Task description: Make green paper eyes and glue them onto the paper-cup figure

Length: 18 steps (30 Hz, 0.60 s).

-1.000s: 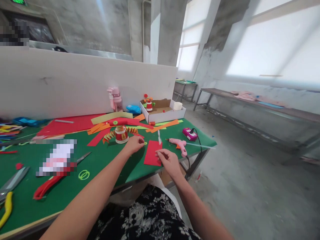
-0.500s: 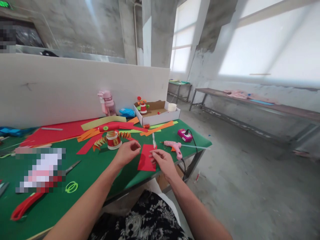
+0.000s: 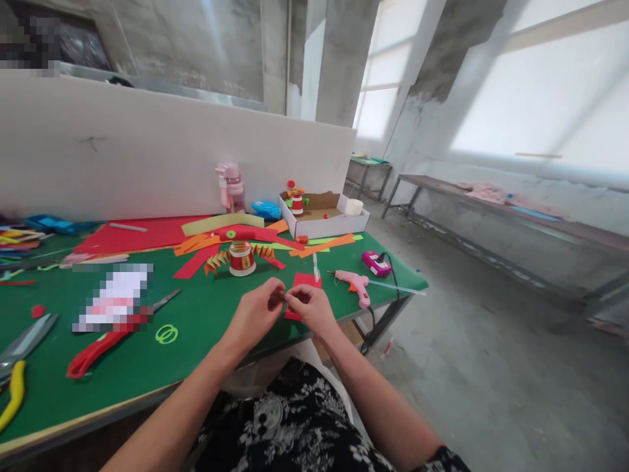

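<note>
My left hand and my right hand meet at the fingertips above the table's front edge. Both are closed in a pinch, and whatever is between the fingers is too small to make out. Beneath my right hand lies a red paper sheet, partly covered by it. A white pen-like tool rests at the sheet's far edge. Just beyond my left hand stands a red and white paper cup with folded orange and yellow paper strips at its sides. To the right lies a pink hot glue gun.
The green table carries red-handled scissors, yellow-handled scissors, light green rings and paper strips. A white box and pink bottle stand at the back. A purple device with a cable sits right.
My hands have come together from apart, fingertips now touching over the red sheet. The camera has turned left, bringing the yellow-handled scissors further into view.
</note>
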Each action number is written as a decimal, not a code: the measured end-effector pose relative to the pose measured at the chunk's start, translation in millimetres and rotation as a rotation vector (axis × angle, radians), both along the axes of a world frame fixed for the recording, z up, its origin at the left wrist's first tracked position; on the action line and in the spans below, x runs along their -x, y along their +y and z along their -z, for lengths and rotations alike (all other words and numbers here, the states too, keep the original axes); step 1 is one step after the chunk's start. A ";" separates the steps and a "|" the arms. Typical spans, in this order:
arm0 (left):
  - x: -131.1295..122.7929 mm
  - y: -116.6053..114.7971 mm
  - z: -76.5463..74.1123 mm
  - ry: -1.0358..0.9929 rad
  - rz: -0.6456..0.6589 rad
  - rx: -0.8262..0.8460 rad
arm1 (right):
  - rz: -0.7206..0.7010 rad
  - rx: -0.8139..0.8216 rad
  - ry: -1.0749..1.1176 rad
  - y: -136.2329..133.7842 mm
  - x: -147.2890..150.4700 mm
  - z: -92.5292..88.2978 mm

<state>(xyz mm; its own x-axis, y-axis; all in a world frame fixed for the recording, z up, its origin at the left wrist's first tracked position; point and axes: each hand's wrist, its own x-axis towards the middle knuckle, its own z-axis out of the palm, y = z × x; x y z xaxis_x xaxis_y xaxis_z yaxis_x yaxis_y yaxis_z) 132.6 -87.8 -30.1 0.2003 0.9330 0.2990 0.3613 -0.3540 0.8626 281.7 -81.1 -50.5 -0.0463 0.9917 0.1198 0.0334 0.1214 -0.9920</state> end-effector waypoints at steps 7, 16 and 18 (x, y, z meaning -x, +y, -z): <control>13.1 -10.9 1.7 -0.236 0.057 0.292 | 0.012 -0.175 -0.181 -13.8 -9.3 -8.1; 17.3 -19.7 7.2 -0.172 -0.061 0.092 | 0.003 -0.285 -0.251 -28.1 -10.4 -18.7; 27.0 -23.9 12.6 -0.065 -0.099 -0.158 | 0.077 -0.285 -0.267 -28.3 -23.4 -21.5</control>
<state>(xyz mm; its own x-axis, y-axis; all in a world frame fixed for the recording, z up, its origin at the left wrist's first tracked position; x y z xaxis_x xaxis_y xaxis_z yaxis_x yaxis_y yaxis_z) 105.6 -111.7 -42.7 0.0851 0.8879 0.4521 0.3470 -0.4518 0.8219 305.1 -109.4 -29.0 -0.0399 0.9224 0.3841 0.3055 0.3773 -0.8742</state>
